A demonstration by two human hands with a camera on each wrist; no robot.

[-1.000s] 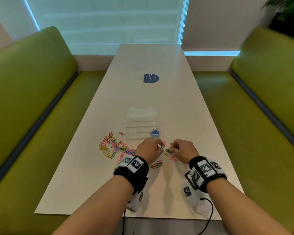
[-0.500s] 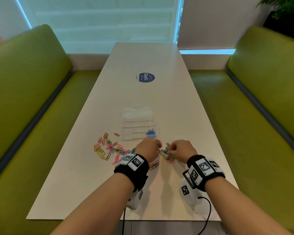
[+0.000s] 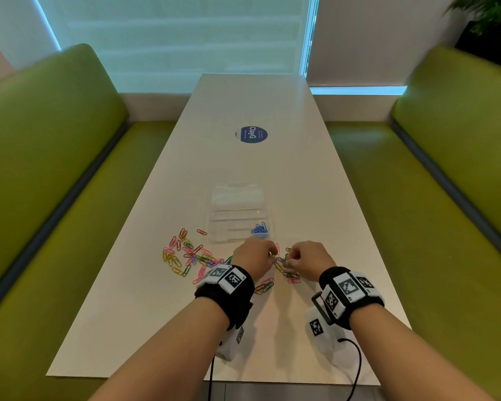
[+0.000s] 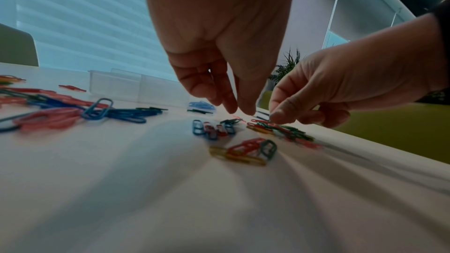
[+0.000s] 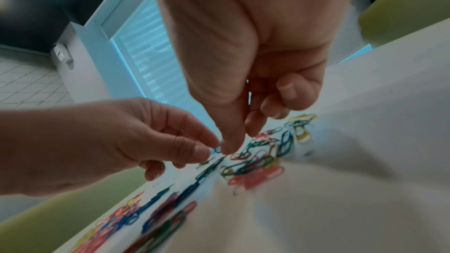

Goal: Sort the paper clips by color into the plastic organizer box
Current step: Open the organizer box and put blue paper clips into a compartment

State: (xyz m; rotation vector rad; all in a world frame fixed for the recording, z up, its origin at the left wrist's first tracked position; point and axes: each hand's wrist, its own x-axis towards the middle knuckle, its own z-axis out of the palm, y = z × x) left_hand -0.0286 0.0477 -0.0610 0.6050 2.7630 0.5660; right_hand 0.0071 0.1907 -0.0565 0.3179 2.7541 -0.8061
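Together, left hand (image 3: 255,256) and right hand (image 3: 310,257) pinching one thin blue wire clip (image 5: 217,148) over glossy table (image 3: 272,169); clear ribbed box (image 3: 237,218) beyond.

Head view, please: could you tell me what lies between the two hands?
In the head view, a few loose paper clips lie on the table between the left hand and right hand.

My head view looks forward and down along the counter (image 3: 272,169) from above. Both wrist views sit low and close, just over its surface, each facing along its own fingers. All three share the scattered clips (image 3: 289,274) between my hands.
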